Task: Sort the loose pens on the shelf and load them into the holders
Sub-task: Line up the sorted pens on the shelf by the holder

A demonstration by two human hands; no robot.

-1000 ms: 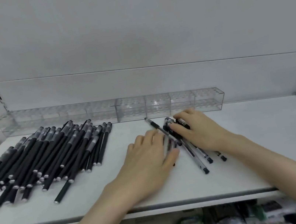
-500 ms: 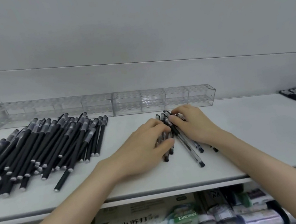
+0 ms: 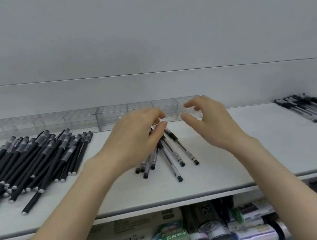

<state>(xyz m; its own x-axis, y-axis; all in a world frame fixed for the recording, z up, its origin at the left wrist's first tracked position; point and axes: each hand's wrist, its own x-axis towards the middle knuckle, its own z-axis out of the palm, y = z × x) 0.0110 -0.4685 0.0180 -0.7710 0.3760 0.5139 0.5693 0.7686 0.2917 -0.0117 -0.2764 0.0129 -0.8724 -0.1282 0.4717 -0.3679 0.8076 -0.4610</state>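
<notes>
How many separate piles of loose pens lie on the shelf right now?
3: black pens at left; clear pens fanned in the middle, tops gripped by the left hand; a third pile far right, cut by the frame edge.

The left grip (image 3: 135,137) and right grip (image 3: 215,125) are bare human hands with slender digits, uncovered to the fingertips. A short, pale nail (image 3: 163,123) is visible on the left thumb; other nail detail is blurred. The left forearm (image 3: 65,217) and right forearm (image 3: 288,182) are slender, smooth-surfaced and bare from the wrist to the lower frame edge.
</notes>
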